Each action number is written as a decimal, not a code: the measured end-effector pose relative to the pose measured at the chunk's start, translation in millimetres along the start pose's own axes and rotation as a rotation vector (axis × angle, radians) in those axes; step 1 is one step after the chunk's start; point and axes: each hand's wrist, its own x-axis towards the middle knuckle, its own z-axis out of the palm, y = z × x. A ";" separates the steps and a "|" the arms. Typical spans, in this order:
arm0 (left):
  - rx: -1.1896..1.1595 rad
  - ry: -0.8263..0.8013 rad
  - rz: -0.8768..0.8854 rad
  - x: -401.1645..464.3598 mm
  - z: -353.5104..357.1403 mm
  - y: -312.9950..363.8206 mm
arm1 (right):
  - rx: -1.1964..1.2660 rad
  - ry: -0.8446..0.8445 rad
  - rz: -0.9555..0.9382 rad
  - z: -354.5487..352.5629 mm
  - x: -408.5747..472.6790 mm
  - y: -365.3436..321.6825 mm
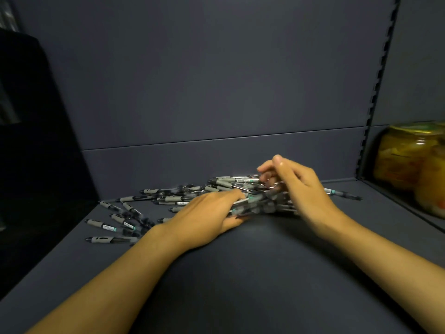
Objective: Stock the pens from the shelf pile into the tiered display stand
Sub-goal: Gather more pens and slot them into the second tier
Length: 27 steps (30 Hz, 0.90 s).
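Two bare hands gather pens from a pile on a dark shelf.

The left hand (207, 213) curls around a bundle of pens (255, 203); the right hand (298, 189), fingers bent, presses against the bundle's far side. Loose pens (134, 208) lie scattered to the left. Jars (409, 160) stand at right.

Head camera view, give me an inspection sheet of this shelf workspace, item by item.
Surface: dark grey metal shelf, bare in front.
Job's things: pile of grey-grip, clear-barrel pens at the back; loose pens scattered left. Display stand: nothing seen.
Clutter: glass jars of yellow preserves in the right bay.
Grippers: left hand flat against a gathered bundle; right hand curled over it; grip blurred.
Cables: nothing seen.
Surroundings: grey back panel, slotted upright, dark object at left.
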 end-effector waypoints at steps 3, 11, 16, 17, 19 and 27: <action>-0.172 0.140 -0.063 2.1 -1.6 -3.7 | -0.023 0.067 0.018 -7.0 0.7 -1.1; -0.337 0.397 -0.132 5.1 -29.2 -0.5 | -0.039 -0.037 -0.008 -11.7 -2.7 -13.1; -0.647 0.503 -0.074 14.2 -36.1 37.3 | 0.072 -0.166 -0.009 5.6 5.3 -53.5; -0.655 0.500 -0.070 16.1 -37.5 43.5 | 0.065 -0.184 -0.011 12.9 6.7 -58.8; -0.689 0.526 -0.087 19.9 -47.6 50.6 | 0.037 -0.181 -0.014 24.8 9.8 -67.8; -0.824 0.586 -0.059 26.1 -67.1 65.4 | 0.066 -0.087 -0.024 34.1 18.1 -97.8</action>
